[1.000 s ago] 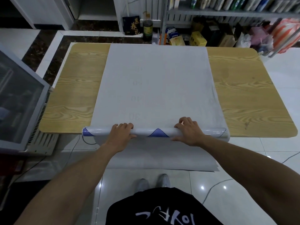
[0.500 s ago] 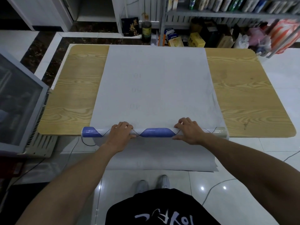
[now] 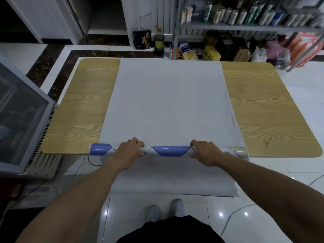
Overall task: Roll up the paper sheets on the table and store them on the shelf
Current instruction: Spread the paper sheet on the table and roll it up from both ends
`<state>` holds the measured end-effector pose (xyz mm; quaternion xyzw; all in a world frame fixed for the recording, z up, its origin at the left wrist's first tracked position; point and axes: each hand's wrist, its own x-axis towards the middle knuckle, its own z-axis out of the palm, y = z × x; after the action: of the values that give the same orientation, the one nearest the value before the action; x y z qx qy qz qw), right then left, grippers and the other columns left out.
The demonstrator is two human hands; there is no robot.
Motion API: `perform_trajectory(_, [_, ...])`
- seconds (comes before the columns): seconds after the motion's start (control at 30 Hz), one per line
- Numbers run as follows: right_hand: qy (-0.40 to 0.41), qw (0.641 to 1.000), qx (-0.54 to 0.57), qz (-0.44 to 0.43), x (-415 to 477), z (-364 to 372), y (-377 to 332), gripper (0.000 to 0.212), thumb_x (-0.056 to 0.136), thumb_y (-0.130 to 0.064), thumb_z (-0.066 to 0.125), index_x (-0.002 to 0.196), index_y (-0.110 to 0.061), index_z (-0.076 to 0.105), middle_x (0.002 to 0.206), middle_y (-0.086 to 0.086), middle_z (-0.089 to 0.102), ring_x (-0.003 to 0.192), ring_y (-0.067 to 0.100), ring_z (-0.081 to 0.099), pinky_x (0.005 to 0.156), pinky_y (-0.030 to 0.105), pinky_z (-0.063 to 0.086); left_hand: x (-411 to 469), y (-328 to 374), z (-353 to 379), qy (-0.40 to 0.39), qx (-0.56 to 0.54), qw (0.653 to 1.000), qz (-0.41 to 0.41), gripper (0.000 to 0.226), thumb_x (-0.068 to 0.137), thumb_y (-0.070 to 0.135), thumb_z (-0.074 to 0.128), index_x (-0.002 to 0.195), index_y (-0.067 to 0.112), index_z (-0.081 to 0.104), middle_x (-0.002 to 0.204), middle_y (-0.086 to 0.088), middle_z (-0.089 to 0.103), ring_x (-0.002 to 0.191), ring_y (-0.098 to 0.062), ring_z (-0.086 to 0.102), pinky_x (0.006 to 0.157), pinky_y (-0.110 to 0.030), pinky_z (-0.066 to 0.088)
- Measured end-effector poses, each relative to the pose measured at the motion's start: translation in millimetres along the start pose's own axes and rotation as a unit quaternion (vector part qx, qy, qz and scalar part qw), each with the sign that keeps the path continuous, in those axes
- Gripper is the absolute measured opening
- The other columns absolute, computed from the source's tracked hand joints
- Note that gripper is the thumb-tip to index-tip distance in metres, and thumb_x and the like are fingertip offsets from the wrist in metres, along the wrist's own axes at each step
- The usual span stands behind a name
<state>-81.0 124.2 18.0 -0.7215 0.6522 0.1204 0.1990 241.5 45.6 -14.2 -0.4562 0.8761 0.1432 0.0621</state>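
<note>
Table (image 3: 84, 111): wood-grain, paper down its middle.
Paper sheets (image 3: 168, 102): flat from far edge to near edge, one layer hanging over the near edge.
Roll (image 3: 171, 151): blue-patched, along the near table edge.
Left hand (image 3: 128, 153): fingers (image 3: 135, 142) curled over the roll, left of middle.
Right hand (image 3: 206, 153): fingers curled over it, right of middle.

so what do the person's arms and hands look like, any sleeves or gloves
The left arm and right arm are bare as far as the frame shows, with no sleeve in view. The left hand and right hand wear no gloves, and no watch, ring or bracelet shows. Lower down, the person wears a black garment and pale shoes.
</note>
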Motion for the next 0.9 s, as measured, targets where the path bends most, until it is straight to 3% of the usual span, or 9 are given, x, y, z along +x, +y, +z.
perform_trajectory(0.13, [0.02, 0.999, -0.029, -0.002, -2.6, 5.0, -0.5, 0.061, 0.081, -0.057, 0.061, 0.125, -0.018, 0.043, 0.123, 0.003, 0.042, 0.113, 0.024, 0.041, 0.089, 0.04, 0.04, 3.2, -0.7, -4.3, -0.024, 0.031, 0.999, -0.001, 0.035, 0.098, 0.041, 0.043, 0.125, 0.022, 0.052, 0.117, -0.005, 0.046, 0.103, -0.025, 0.048, 0.077, -0.035, 0.036])
perform_trajectory(0.37, [0.011, 0.999, -0.026, 0.029, -3.5, 11.8, -3.1, 0.052, 0.088, -0.05, 0.057, 0.125, -0.017, 0.045, 0.122, 0.005, 0.045, 0.113, 0.024, 0.043, 0.09, 0.042, 0.042, 4.1, 3.7, -13.7, -0.082, 0.08, 0.993, -0.024, 0.038, 0.1, 0.044, 0.031, 0.135, 0.031, 0.038, 0.123, -0.007, 0.045, 0.092, -0.029, 0.055, 0.081, -0.035, 0.037])
perform_trajectory(0.5, [0.004, 0.999, -0.031, 0.041, -3.1, 12.1, -6.0, 0.05, 0.089, -0.05, 0.054, 0.125, -0.016, 0.044, 0.123, 0.005, 0.045, 0.114, 0.024, 0.044, 0.09, 0.042, 0.041, 2.9, 6.7, -19.8, -0.077, 0.101, 0.991, -0.034, 0.039, 0.1, 0.043, 0.029, 0.137, 0.033, 0.035, 0.12, -0.008, 0.042, 0.076, -0.024, 0.042, 0.078, -0.034, 0.032])
perform_trajectory(0.63, [0.016, 0.999, -0.026, 0.033, -3.0, 9.5, -5.2, 0.047, 0.091, -0.046, 0.054, 0.124, -0.017, 0.038, 0.12, 0.006, 0.053, 0.11, 0.026, 0.051, 0.088, 0.042, 0.04, 2.6, 5.1, -14.2, -0.048, 0.103, 0.993, -0.024, 0.051, 0.098, 0.044, 0.037, 0.145, 0.031, 0.023, 0.116, -0.008, 0.046, 0.091, -0.026, 0.053, 0.082, -0.033, 0.035])
perform_trajectory(0.77, [-0.009, 1.0, -0.011, 0.024, -2.6, 0.2, 1.7, 0.03, 0.095, -0.042, 0.047, 0.112, -0.019, 0.037, 0.11, 0.006, 0.06, 0.097, 0.026, 0.055, 0.083, 0.041, 0.039, -0.9, 1.6, -6.5, -0.008, 0.021, 1.0, -0.02, 0.055, 0.088, 0.062, 0.043, 0.13, 0.026, 0.04, 0.109, -0.003, 0.054, 0.1, -0.024, 0.053, 0.091, -0.037, 0.034])
perform_trajectory(0.9, [-0.027, 0.999, -0.021, 0.02, -1.7, 0.0, 4.2, 0.042, 0.094, -0.049, 0.045, 0.122, -0.018, 0.042, 0.124, 0.005, 0.052, 0.112, 0.025, 0.048, 0.092, 0.042, 0.039, -1.9, 4.3, -2.6, -0.008, 0.001, 1.0, -0.009, 0.045, 0.087, 0.05, 0.057, 0.123, 0.023, 0.051, 0.112, -0.003, 0.047, 0.101, -0.023, 0.046, 0.079, -0.034, 0.035])
